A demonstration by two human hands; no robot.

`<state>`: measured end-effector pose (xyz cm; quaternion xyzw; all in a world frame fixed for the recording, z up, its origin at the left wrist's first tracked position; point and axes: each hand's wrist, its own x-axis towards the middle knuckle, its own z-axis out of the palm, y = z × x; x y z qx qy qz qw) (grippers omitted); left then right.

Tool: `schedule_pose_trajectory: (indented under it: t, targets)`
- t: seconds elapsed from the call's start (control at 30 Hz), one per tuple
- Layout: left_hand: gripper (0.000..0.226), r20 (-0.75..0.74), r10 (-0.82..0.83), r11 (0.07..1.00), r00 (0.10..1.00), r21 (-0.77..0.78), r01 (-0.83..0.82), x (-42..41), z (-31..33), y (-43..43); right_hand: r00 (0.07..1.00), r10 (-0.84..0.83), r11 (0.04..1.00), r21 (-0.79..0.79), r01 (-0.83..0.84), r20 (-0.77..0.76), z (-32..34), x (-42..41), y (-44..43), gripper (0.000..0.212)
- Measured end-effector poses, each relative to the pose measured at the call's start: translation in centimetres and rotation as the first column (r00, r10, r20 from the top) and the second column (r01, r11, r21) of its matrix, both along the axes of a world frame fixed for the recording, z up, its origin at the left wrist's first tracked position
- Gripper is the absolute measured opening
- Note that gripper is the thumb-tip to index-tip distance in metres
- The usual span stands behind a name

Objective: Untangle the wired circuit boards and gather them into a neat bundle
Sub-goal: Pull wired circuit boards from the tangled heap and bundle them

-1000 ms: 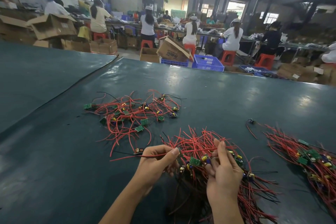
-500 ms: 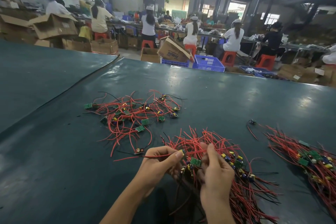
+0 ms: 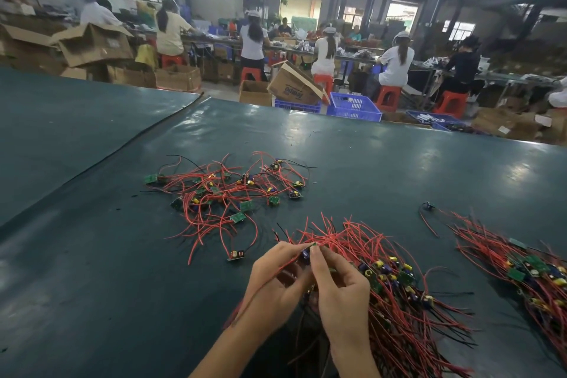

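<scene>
reference landmark: the centre bundle (image 3: pixel 399 301), a sheaf of red-wired boards lying on the counter (image 3: pixel 92 255) with its wires roughly parallel.

held board (image 3: pixel 309 250): raised just above the far-left edge of the centre bundle and pinched from both sides. this position probably lets the board drop straight onto the bundle once its lead is aligned.

left hand (image 3: pixel 276 282): left of the centre bundle, palm turned inward, fingers curled, thumb and fingertips closed on the held board. the red lead (image 3: pixel 270 281) runs from the board back across this hand toward the wrist. drawing it out this way likely holds it clear of neighbouring wires.

right hand (image 3: pixel 340 288): over the left margin of the centre bundle, back of the hand toward the camera. index finger and thumb grip the same board and the other fingers are curled. contact between wrist and bundle cannot be confirmed.

loose tangle (image 3: pixel 227 190): beyond and left of the centre bundle, well apart, with wires crossing. judged to be unsorted stock. a lone board (image 3: pixel 236 254) lies between it and the hands.

second pile (image 3: pixel 527 270): right of the centre bundle, apart from it, with wires combed. judged already gathered.

progress: partway.
</scene>
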<state>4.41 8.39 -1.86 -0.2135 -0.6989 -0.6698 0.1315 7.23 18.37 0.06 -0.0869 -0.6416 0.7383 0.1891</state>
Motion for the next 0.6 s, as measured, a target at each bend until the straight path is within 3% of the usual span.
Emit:
schedule_pose_trajectory:
  t: [0.13,0.27,0.37,0.47,0.6]
  targets:
    - [0.049,-0.241,-0.062,0.946,0.969,-0.323,-0.02,0.3,-0.4,-0.2,0.994,-0.092,0.993,-0.08,0.088,-0.06,0.2,-0.1,0.8,0.016]
    - [0.048,-0.418,0.129,0.821,0.899,-0.464,-0.334,-0.2,-0.8,-1.0,0.985,-0.163,0.985,0.046,0.165,-0.054,-0.4,-0.3,2.1,0.018]
    - [0.041,-0.323,0.295,0.704,0.899,-0.563,-0.433,-0.8,-1.3,-2.1,0.973,-0.223,0.897,0.377,0.23,-0.063,-0.9,-0.4,3.0,0.018]
    - [0.057,-0.121,0.321,0.56,0.939,-0.776,-0.291,-1.2,-2.3,-2.7,0.947,-0.3,0.709,0.637,0.302,-0.115,-1.0,0.0,3.4,0.026]
    - [0.049,-0.113,0.286,0.534,0.951,-0.806,-0.256,-1.5,-2.4,-2.6,0.935,-0.344,0.571,0.772,0.278,-0.082,-0.7,0.4,3.3,0.031]
